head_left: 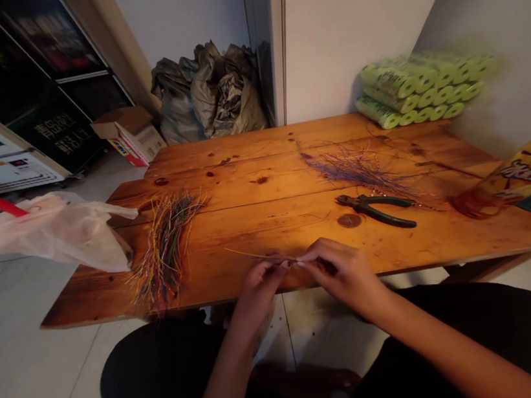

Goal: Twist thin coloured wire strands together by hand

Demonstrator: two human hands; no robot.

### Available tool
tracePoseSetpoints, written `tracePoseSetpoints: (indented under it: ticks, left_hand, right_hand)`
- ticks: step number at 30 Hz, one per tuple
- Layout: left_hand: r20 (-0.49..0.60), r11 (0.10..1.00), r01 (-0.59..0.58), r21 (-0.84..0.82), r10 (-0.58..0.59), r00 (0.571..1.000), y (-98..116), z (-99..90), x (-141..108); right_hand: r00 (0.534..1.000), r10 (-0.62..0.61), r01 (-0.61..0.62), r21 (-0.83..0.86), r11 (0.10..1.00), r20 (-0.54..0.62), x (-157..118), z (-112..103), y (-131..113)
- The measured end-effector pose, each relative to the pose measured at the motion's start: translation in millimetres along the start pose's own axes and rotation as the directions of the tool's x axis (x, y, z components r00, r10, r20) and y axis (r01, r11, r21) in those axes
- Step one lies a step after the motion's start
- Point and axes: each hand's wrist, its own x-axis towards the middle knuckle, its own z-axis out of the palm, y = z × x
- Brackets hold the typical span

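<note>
Both: left hand [258, 298], right hand [342, 277] pinching thin wire [253, 255] | plank table [263, 180] | sacks [207, 92]

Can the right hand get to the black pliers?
Probably yes: the right hand sits just in front of the pliers on the wooden table, and nothing seems to block the way, though its fingers are pinching thin wires.

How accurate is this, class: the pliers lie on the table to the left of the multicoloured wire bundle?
Not accurate: the head view shows the pliers lying on the table to the right of the multicoloured wire bundle, not the left.
</note>
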Motion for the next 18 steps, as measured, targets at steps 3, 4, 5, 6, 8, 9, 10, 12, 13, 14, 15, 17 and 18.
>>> tracePoseSetpoints:
  ticks: [3, 4, 5, 6, 8, 9, 10, 12, 13, 14, 15, 17, 18]
  left_hand:
    - [0.026, 0.999, -0.033, 0.013, 0.033, 0.999, 2, -1.2, -1]
    - [0.015, 0.999, -0.041, 0.014, 0.04, 0.999, 3, -0.9, -2]
    - [0.003, 0.999, -0.045, 0.012, 0.045, 0.999, 4, -0.3, -3]
    - [-0.004, 0.999, -0.047, 0.007, 0.047, 0.999, 4, 0.5, -3]
    - [-0.006, 0.998, -0.058, -0.002, 0.058, 0.998, 6, 2.1, -5]
    - [-0.007, 0.997, -0.072, -0.006, 0.072, 0.997, 7, 2.7, -6]
    - [-0.008, 0.996, -0.09, -0.009, 0.089, 0.996, 7, 3.2, -6]
    - [-0.014, 0.992, -0.126, -0.017, 0.126, 0.992, 7, 3.7, -7]
    - [-0.019, 0.989, -0.143, -0.02, 0.143, 0.99, 6, 3.7, -7]
    - [-0.022, 0.987, -0.158, -0.023, 0.158, 0.987, 6, 3.5, -7]
    - [-0.025, 0.985, -0.173, -0.026, 0.172, 0.985, 6, 3.1, -7]
    - [-0.03, 0.979, -0.204, -0.029, 0.203, 0.979, 5, 2.2, -7]
    - [-0.036, 0.976, -0.216, -0.029, 0.215, 0.976, 5, 1.9, -8]
  right_hand:
    - [0.968, 0.248, -0.252, 0.22, 0.942, 0.046, 4, -3, 1]
    - [0.945, 0.314, -0.326, 0.28, 0.903, 0.091, 5, -4, 0]
    - [0.922, 0.361, -0.386, 0.337, 0.859, 0.138, 6, -5, 0]
    - [0.901, 0.394, -0.434, 0.39, 0.812, 0.182, 6, -5, -1]
    - [0.865, 0.432, -0.501, 0.49, 0.713, 0.256, 7, -6, -4]
    - [0.848, 0.445, -0.527, 0.536, 0.659, 0.286, 7, -6, -5]
    - [0.831, 0.459, -0.551, 0.576, 0.603, 0.315, 7, -7, -7]
    - [0.796, 0.478, -0.595, 0.624, 0.506, 0.371, 8, -7, -10]
    - [0.781, 0.482, -0.613, 0.635, 0.47, 0.397, 8, -7, -11]
    - [0.769, 0.483, -0.627, 0.642, 0.442, 0.418, 8, -8, -12]
    - [0.762, 0.482, -0.635, 0.647, 0.422, 0.433, 8, -8, -13]
    - [0.758, 0.478, -0.638, 0.657, 0.401, 0.445, 9, -7, -14]
    - [0.761, 0.474, -0.635, 0.659, 0.402, 0.444, 8, -7, -15]
